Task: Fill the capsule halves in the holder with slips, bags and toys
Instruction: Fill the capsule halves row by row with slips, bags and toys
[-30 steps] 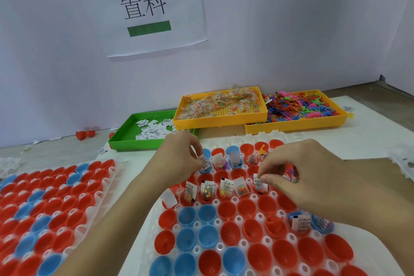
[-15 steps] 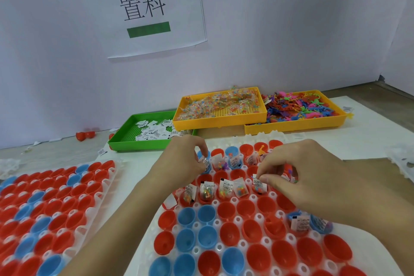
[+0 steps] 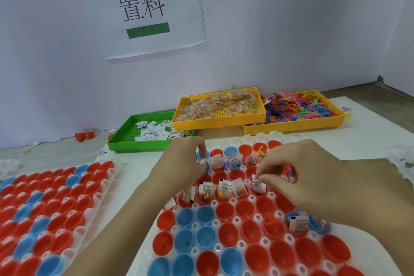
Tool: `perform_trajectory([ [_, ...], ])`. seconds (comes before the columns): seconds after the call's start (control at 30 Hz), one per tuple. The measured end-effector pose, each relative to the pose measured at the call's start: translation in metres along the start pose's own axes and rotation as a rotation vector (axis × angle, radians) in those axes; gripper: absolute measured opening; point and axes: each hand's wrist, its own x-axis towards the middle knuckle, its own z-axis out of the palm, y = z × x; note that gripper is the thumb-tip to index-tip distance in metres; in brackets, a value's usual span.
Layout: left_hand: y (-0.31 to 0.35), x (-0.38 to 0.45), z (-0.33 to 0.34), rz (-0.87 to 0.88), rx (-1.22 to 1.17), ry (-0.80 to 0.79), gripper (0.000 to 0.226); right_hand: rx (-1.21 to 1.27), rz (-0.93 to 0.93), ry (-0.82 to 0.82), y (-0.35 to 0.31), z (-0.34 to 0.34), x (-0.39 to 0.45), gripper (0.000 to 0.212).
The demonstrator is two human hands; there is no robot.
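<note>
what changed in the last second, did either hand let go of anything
No release shows. The left hand has lowered its slip slightly toward the far blue capsule half. The right hand still pinches a slip at a capsule in the holder. Trays unchanged.

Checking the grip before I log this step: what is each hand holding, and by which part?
The left hand pinches a paper slip by its side edge; the right hand pinches a slip by its top edge over a capsule half.
</note>
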Motion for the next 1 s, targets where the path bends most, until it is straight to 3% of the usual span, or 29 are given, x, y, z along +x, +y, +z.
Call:
perform_trajectory([
  [0.23,-0.005,-0.004,-0.008,0.009,-0.050,0.062,0.030,-0.001,-0.041,0.021,-0.004,-0.016,-0.004,0.015],
  [0.37,-0.018,-0.011,-0.014,-0.044,-0.195,0.254,0.020,0.021,0.006,0.092,0.001,-0.023,-0.003,0.017],
  [0.53,-0.073,-0.032,0.004,-0.303,-0.554,0.494,0.014,-0.021,0.150,0.288,0.021,-0.028,0.002,0.017],
  [0.67,-0.094,-0.044,0.031,-0.415,-1.051,0.563,0.022,-0.029,0.292,0.427,0.045,-0.026,0.006,0.023],
  [1.0,-0.111,-0.044,0.047,-0.249,-1.152,0.527,0.033,-0.055,0.468,0.572,0.067,-0.021,0.020,0.030],
])
